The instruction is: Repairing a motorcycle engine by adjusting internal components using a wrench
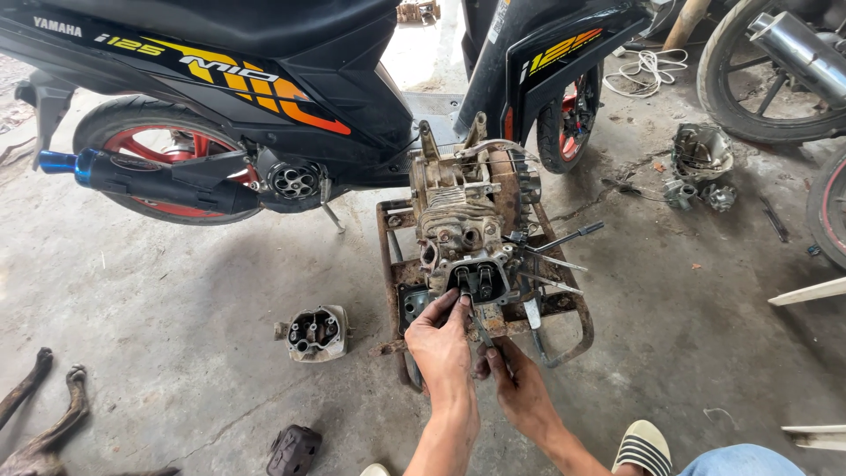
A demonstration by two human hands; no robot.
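left hand point(441, 339): fingers pinched at the engine's point(467, 234) open front end | right hand point(518, 381): closed on a thin metal tool point(483, 330) just below | engine: on rusty metal stand point(564, 304) on concrete floor point(176, 300) | black scooter point(264, 79) with orange-yellow stripe decals behind | loose engine part point(315, 333) to the left

A black scooter point(264, 79) with red wheels stood behind; a detached cylinder part point(315, 333) lay on concrete floor point(159, 291); carburettor pieces point(701, 176) lay right.
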